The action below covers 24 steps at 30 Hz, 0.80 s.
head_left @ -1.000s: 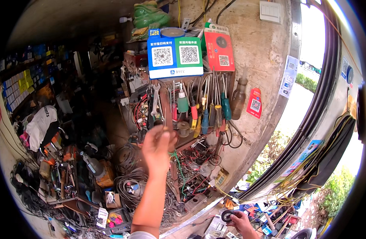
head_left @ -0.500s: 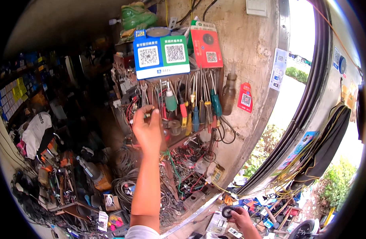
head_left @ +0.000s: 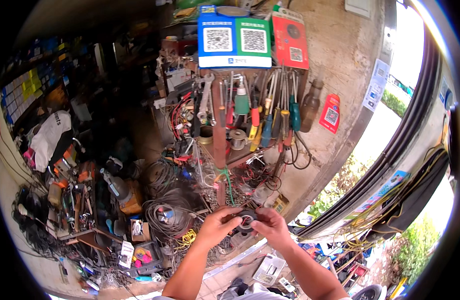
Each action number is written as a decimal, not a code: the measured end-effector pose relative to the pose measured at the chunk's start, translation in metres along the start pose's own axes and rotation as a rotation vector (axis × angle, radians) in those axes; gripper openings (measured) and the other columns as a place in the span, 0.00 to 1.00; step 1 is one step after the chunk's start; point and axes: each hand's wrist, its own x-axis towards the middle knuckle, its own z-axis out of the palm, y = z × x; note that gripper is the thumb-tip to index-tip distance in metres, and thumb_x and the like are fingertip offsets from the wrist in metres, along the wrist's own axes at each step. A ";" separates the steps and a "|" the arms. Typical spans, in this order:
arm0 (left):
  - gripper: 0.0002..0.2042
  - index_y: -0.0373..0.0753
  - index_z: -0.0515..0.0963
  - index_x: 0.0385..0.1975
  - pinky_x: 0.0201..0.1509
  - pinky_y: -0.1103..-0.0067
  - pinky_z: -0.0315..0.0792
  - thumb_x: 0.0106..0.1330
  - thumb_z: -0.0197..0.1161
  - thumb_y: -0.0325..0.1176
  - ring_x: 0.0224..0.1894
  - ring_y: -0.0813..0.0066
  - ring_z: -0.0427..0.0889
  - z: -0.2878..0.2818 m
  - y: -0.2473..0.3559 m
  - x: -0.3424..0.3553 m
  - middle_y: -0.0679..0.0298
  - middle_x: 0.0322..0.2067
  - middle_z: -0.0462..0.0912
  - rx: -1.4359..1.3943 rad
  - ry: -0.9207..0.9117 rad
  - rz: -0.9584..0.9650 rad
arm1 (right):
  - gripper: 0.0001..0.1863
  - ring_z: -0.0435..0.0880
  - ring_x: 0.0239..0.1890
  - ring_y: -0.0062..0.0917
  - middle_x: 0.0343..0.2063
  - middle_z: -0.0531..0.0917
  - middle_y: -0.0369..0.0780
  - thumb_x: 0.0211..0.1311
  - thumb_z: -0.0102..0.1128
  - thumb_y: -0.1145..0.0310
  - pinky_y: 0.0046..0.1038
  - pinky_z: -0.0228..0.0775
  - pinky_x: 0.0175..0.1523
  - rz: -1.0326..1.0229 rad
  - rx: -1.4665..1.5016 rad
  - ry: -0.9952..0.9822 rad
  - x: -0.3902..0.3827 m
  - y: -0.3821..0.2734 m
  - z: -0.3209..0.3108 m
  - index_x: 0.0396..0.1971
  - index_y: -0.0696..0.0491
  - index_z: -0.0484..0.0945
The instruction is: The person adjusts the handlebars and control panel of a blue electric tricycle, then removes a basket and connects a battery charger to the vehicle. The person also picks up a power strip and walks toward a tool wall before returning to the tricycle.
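Note:
Both hands meet in front of me at the lower middle, around a roll of black tape point(head_left: 246, 214). On its left side my left hand point(head_left: 219, 227) grips the roll, thumb across its face. Closed on the opposite side is my right hand point(head_left: 273, 228), its thumb near the pale inner ring. Whether anything small is pinched along with the roll, I cannot tell. Beyond the hands, a rack holds several screwdrivers point(head_left: 266, 134), a wrench point(head_left: 205, 97) and a green-handled tool point(head_left: 241, 102). A spool point(head_left: 237, 139) sits below them.
Coiled cable point(head_left: 166, 220) lies left of my hands. A vertical post point(head_left: 219, 150) stands just beyond them. Payment-code signs point(head_left: 235, 42) and a brown bottle point(head_left: 311, 106) are above and to the right. An open case point(head_left: 269, 269) lies low on the floor.
My left hand has come down from beside the tool rack to the tape roll. My right hand has raised the roll from the lower right toward the middle. The view has shifted.

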 end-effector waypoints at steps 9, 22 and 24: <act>0.09 0.37 0.75 0.39 0.36 0.76 0.76 0.60 0.62 0.32 0.38 0.77 0.78 -0.060 0.013 0.058 0.67 0.36 0.77 -0.402 0.616 0.123 | 0.20 0.78 0.35 0.20 0.34 0.79 0.39 0.63 0.55 0.64 0.23 0.72 0.42 0.057 -0.020 -0.136 0.009 0.017 0.017 0.49 0.62 0.69; 0.07 0.38 0.78 0.32 0.29 0.77 0.74 0.57 0.63 0.33 0.25 0.72 0.78 -0.095 0.035 0.225 0.65 0.24 0.79 0.426 0.503 0.185 | 0.12 0.80 0.27 0.26 0.31 0.79 0.43 0.59 0.55 0.69 0.28 0.75 0.28 0.552 0.051 0.842 -0.241 0.186 -0.176 0.39 0.62 0.73; 0.19 0.37 0.74 0.41 0.29 0.72 0.72 0.55 0.65 0.43 0.26 0.70 0.78 -0.075 0.019 0.248 0.59 0.29 0.79 0.836 0.558 0.224 | 0.11 0.80 0.23 0.27 0.27 0.79 0.42 0.57 0.54 0.70 0.29 0.74 0.24 0.604 0.079 1.108 -0.325 0.217 -0.206 0.36 0.61 0.74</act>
